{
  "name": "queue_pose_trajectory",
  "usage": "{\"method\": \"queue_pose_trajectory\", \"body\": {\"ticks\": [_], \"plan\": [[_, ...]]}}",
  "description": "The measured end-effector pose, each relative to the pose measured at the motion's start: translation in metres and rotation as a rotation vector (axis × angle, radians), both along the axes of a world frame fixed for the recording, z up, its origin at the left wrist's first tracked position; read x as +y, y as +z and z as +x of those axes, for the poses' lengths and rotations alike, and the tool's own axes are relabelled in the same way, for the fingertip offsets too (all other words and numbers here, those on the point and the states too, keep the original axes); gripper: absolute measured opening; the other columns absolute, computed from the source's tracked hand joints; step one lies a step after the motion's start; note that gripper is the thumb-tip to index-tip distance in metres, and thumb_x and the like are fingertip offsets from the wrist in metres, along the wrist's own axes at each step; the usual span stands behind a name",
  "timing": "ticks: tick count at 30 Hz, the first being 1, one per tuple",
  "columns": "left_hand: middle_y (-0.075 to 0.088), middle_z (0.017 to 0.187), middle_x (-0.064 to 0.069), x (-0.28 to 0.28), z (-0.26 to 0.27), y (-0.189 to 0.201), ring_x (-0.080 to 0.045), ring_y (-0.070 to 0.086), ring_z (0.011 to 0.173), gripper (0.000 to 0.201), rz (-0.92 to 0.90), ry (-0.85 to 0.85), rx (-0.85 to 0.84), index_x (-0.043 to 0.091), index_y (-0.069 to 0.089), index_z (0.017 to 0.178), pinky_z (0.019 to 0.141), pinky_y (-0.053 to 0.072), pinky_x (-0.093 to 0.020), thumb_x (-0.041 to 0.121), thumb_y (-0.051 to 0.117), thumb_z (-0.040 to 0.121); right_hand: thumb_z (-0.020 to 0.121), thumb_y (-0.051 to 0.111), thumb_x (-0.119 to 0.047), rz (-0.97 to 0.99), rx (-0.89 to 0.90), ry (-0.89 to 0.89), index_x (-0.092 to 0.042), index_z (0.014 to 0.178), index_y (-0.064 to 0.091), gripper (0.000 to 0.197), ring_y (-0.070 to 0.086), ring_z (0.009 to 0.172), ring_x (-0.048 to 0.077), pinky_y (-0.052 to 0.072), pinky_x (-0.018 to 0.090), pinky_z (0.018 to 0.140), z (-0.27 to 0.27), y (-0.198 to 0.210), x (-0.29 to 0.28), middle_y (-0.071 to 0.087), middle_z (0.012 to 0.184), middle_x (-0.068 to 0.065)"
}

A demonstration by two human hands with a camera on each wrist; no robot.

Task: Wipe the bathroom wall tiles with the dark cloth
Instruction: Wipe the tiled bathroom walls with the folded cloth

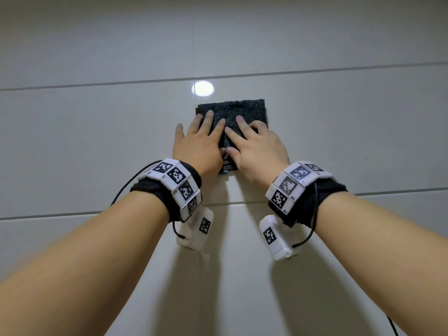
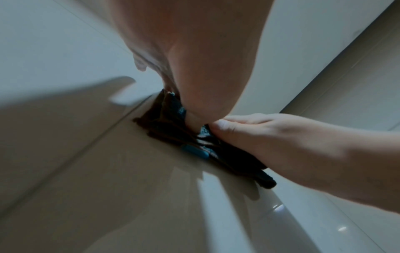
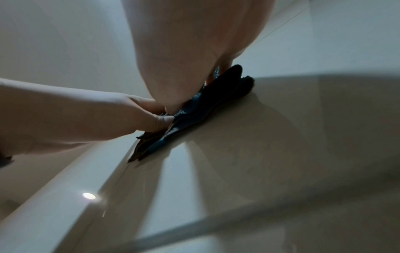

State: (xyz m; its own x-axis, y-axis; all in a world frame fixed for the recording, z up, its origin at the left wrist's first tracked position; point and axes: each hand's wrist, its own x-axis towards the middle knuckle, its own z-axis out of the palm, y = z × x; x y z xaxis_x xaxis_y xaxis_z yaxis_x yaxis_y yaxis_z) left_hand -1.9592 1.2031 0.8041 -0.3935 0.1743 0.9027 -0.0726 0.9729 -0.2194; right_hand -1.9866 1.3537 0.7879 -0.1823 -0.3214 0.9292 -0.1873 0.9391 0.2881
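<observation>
Both hands lie flat on the dark cloth (image 1: 238, 112), side by side: the left hand (image 1: 198, 144) spreads straight fingers over its left half, little finger off the edge on bare tile, and the right hand (image 1: 258, 147) covers the right half, thumbs nearly touching. Neither grips — they press. The cloth is a folded square held against the wall tiles (image 1: 97, 132), just below a horizontal grout line (image 1: 339, 70) and a bright lamp reflection (image 1: 203, 88).

To wipe well, I would keep the palms' pressure even so the folded layers, loose at the lower edge in the wrist views, do not slide apart — and move in overlapping straight passes along each tile, crossing the grout rather than skirting it.
</observation>
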Motion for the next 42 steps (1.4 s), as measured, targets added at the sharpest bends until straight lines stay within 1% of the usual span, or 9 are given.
{"method": "queue_pose_trajectory", "body": {"ticks": [4,12,16,19,24,29,34,37,42], "plan": [[-0.006,0.167,0.002,0.008,-0.004,0.02,-0.021,-0.004,0.154,0.065,0.008,-0.016,0.019,0.032,0.003,0.159,0.121,0.004,-0.055,0.048,0.032,0.103,0.103,0.019,-0.052,0.018,0.016,-0.02,-0.033,0.155,0.017,0.056,0.023,0.138,0.026,0.03,0.038,0.108,-0.003,0.021,0.011,0.01,0.164,0.001],[-0.005,0.167,0.0,0.029,-0.008,0.062,-0.022,-0.004,0.154,0.063,0.039,-0.056,0.035,0.031,0.006,0.159,0.121,0.003,-0.055,0.046,0.029,0.102,0.103,0.02,-0.052,-0.008,0.037,0.004,-0.034,0.155,0.02,0.054,0.022,0.14,0.026,0.028,0.039,0.11,-0.008,0.068,0.028,0.012,0.164,0.0],[-0.005,0.167,-0.001,0.044,-0.011,0.071,-0.024,-0.005,0.153,0.063,0.054,-0.062,0.041,0.033,0.005,0.159,0.12,0.002,-0.056,0.047,0.028,0.102,0.104,0.021,-0.051,-0.011,0.02,0.011,-0.033,0.155,0.018,0.054,0.019,0.143,0.024,0.026,0.038,0.112,-0.009,0.079,0.042,0.011,0.164,0.0],[-0.005,0.167,-0.001,0.065,-0.016,0.075,-0.024,-0.004,0.153,0.063,0.054,-0.063,0.058,0.034,0.006,0.159,0.12,0.003,-0.056,0.049,0.028,0.102,0.104,0.021,-0.051,-0.026,0.021,-0.004,-0.033,0.155,0.018,0.055,0.018,0.145,0.023,0.025,0.038,0.113,-0.012,0.082,0.063,0.011,0.164,0.0],[-0.004,0.167,-0.001,0.115,-0.024,0.081,-0.024,-0.004,0.153,0.062,0.029,-0.091,0.063,0.036,0.007,0.158,0.121,0.004,-0.057,0.05,0.028,0.102,0.104,0.023,-0.048,-0.052,-0.002,-0.031,-0.035,0.154,0.019,0.052,0.017,0.146,0.024,0.026,0.041,0.113,-0.014,0.083,0.114,0.009,0.164,-0.001],[-0.003,0.167,-0.002,0.181,-0.036,0.085,-0.025,-0.003,0.153,0.061,-0.038,-0.126,0.067,0.036,0.008,0.158,0.12,0.005,-0.059,0.048,0.029,0.101,0.104,0.023,-0.046,-0.175,-0.044,0.006,-0.035,0.155,0.017,0.052,0.014,0.147,0.019,0.022,0.039,0.115,-0.02,0.078,0.177,0.009,0.164,-0.005],[-0.004,0.167,-0.002,0.248,-0.045,0.082,-0.026,-0.004,0.153,0.063,-0.105,-0.158,0.045,0.036,0.008,0.158,0.119,0.005,-0.059,0.048,0.031,0.101,0.105,0.023,-0.044,-0.27,-0.088,0.003,-0.035,0.156,0.014,0.052,0.012,0.148,0.019,0.021,0.041,0.118,-0.028,0.063,0.241,0.007,0.165,-0.005],[-0.005,0.167,-0.002,0.261,-0.049,0.077,-0.026,-0.005,0.153,0.062,-0.11,-0.154,0.048,0.037,0.007,0.158,0.119,0.004,-0.06,0.047,0.03,0.101,0.105,0.022,-0.044,-0.298,-0.111,0.018,-0.033,0.156,0.014,0.053,0.01,0.149,0.02,0.02,0.042,0.119,-0.031,0.059,0.25,0.006,0.165,-0.004],[-0.004,0.167,0.0,0.257,-0.047,0.071,-0.025,-0.004,0.153,0.063,-0.132,-0.126,0.041,0.038,0.007,0.157,0.118,0.003,-0.062,0.047,0.032,0.1,0.104,0.022,-0.044,-0.341,-0.13,0.052,-0.032,0.155,0.018,0.053,0.009,0.148,0.021,0.019,0.045,0.119,-0.032,0.051,0.243,0.006,0.165,-0.002]]}}
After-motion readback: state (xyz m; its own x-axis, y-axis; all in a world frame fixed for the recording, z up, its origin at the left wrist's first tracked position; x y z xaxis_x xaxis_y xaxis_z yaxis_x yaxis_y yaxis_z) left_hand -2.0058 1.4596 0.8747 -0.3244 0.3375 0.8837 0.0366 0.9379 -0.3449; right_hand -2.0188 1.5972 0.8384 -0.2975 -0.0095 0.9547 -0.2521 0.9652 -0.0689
